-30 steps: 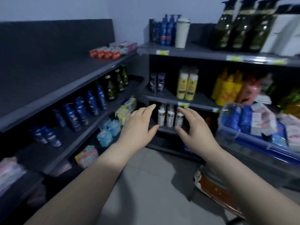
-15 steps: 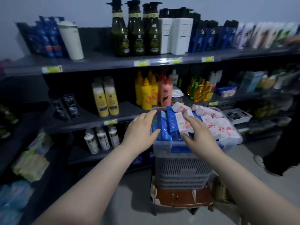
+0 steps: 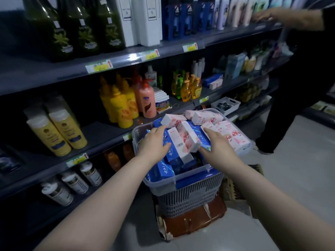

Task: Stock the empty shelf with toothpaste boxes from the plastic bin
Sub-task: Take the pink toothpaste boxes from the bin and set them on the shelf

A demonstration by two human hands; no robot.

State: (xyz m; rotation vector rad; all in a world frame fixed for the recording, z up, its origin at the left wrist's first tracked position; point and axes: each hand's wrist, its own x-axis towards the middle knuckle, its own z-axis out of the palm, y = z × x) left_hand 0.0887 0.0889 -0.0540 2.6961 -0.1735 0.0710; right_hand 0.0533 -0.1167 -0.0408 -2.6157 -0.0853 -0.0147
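A head-worn view looks down at a clear plastic bin (image 3: pixel 159 185) heaped with toothpaste boxes; a second ago both hands hung in the air before a corner of shelving and the bin sat off to the side; half a second ago they had reached its near rim; now they are inside it and touching the boxes. The reach looks finished, so picking up a batch is likely next.

The left hand (image 3: pixel 154 142) lies on the blue boxes (image 3: pixel 159 173) at the bin's left side; its fingers are spread and fairly straight, resting on top and not curled round anything. The right hand (image 3: pixel 215 144) lies toward the bin's right side; its fingers are straight, with the thumb against the pink-and-white boxes (image 3: pixel 188 138) at the bin's middle; neither hand grips yet. The two hands flank a loose cluster of boxes between them.

The bin holds blue boxes mostly at its near and left parts, pink-and-white ones toward its far and right parts, all lying at mixed angles. It rests on a grey basket (image 3: pixel 188 200), which stands on a worn brown stool (image 3: pixel 195 221). Behind the bin are stocked shelves with yellow bottles (image 3: pixel 123 107); to the bin's right stands another person (image 3: pixel 299 87) in dark clothes. The empty shelf is out of sight.
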